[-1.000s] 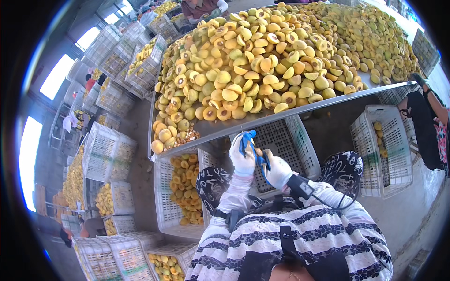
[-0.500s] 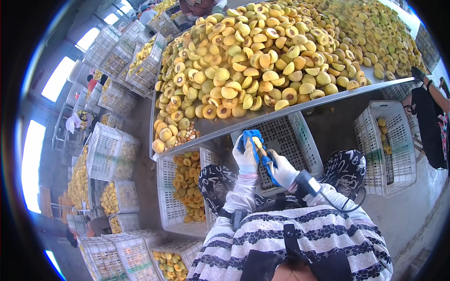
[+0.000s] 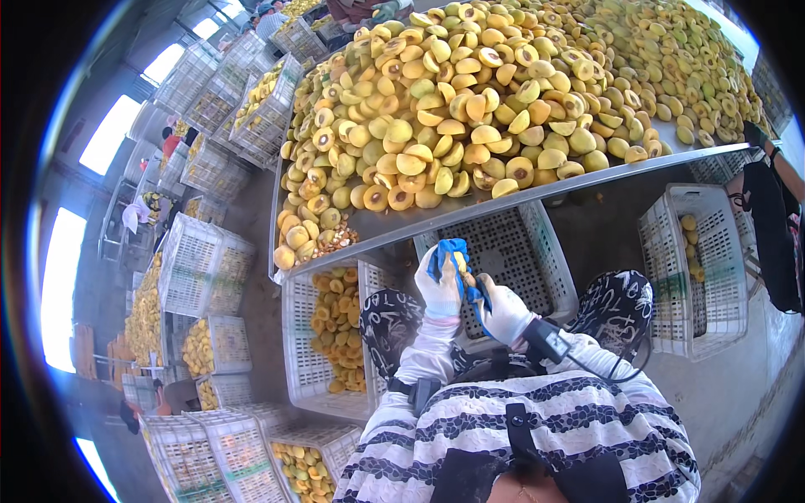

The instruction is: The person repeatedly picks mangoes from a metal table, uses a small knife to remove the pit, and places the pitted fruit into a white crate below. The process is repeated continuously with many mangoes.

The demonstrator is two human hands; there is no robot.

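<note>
Over the near edge of the table, both my hands are up close together in white gloves with blue coverings on the fingers. My left hand (image 3: 438, 283) is closed around a yellow peach half (image 3: 461, 263), which shows only in part between the blue fingers. My right hand (image 3: 505, 312) is closed right beside it, fingertips close to the fruit. Whatever it grips is too small and covered to make out. Beyond my hands, a large heap of halved yellow peaches (image 3: 411, 163) lies on the metal-edged table (image 3: 402, 239).
Below my hands stands a grey plastic crate (image 3: 549, 251). A white crate (image 3: 306, 369) to its left holds peach halves (image 3: 337, 323); another crate (image 3: 700, 310) stands at right. Stacked crates (image 3: 205, 268) line the left side. Other people work across the table and at the right edge.
My hands have dipped slightly toward me, still close together on the peach half. At the far side, another person's gloved hand has shifted a little.
</note>
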